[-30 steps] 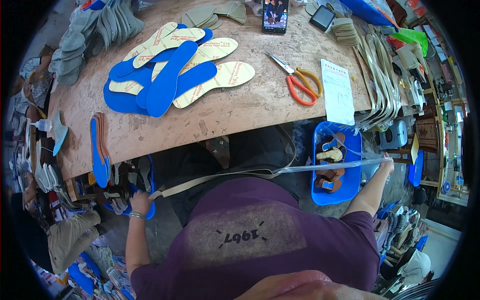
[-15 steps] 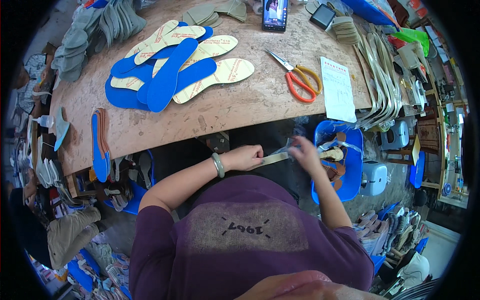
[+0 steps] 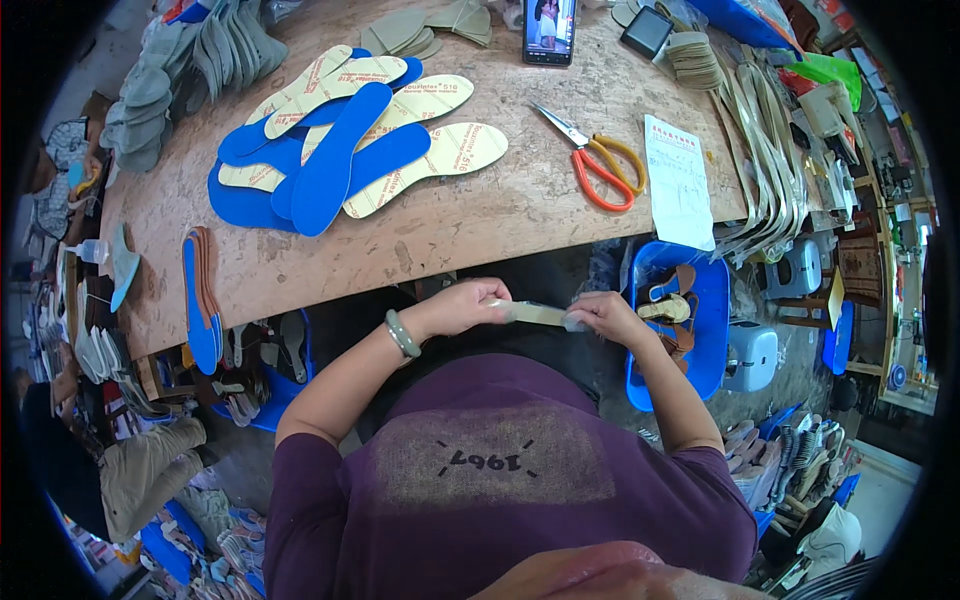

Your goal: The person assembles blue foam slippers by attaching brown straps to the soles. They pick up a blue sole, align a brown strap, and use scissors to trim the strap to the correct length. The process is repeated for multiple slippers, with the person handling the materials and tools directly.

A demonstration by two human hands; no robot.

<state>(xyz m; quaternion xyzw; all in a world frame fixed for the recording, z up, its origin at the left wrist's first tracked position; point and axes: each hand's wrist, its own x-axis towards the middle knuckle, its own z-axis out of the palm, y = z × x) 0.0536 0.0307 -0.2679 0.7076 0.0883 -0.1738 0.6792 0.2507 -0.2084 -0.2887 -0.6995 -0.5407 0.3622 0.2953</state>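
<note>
A short, flat beige strip (image 3: 538, 313) stretches between my two hands, above my lap and below the table edge. Its left end is pinched in the fingers of my left hand (image 3: 470, 305), which has a pale bangle on the wrist. My right hand (image 3: 610, 318) is closed on the other end, with a bit of clear film showing at its fingertips. Just right of that hand stands a blue bin (image 3: 640, 388) holding brown and beige strappy shoe parts (image 3: 680, 310).
On the wooden table (image 3: 480, 200) lie blue and cream insoles (image 3: 345, 160), scissors (image 3: 590, 160) with orange and yellow handles, a paper slip (image 3: 680, 185) and a phone (image 3: 549, 30). Long beige strips (image 3: 775, 150) hang over its right edge. Another person (image 3: 140, 465) is at the left.
My right hand has come down and closed on the strip's right end. The clear film that trailed from it toward the bin is no longer stretched out. My left hand has shifted slightly left.
</note>
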